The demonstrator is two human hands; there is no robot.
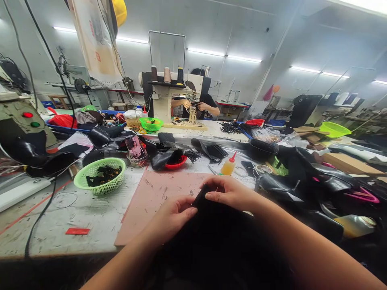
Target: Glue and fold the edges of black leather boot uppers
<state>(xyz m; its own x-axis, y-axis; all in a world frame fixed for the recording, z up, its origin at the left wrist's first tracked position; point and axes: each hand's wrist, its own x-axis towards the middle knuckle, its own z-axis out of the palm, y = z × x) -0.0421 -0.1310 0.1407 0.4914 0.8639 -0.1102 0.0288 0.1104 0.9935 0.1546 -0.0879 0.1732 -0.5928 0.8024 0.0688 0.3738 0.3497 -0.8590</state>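
My left hand (178, 213) pinches the left edge of a black piece (203, 198) between thumb and fingers. On the right side of the same piece, my right hand (223, 191) is closed, its thumb pressing against it. The piece is held up over the near edge of a pink board (157, 193); its lower part merges with the dark area below, so its full shape cannot be made out. Just beyond my right hand stands a glue bottle (228, 164) with a red tip.
A green basket (102, 187) of black strips sits at left, near a red strip (78, 231). Behind the board are black leather pieces (169, 157), a red bowl (175, 162) and a phone (135, 147). Black items crowd the right. A person works at a sewing machine (181, 84) opposite.
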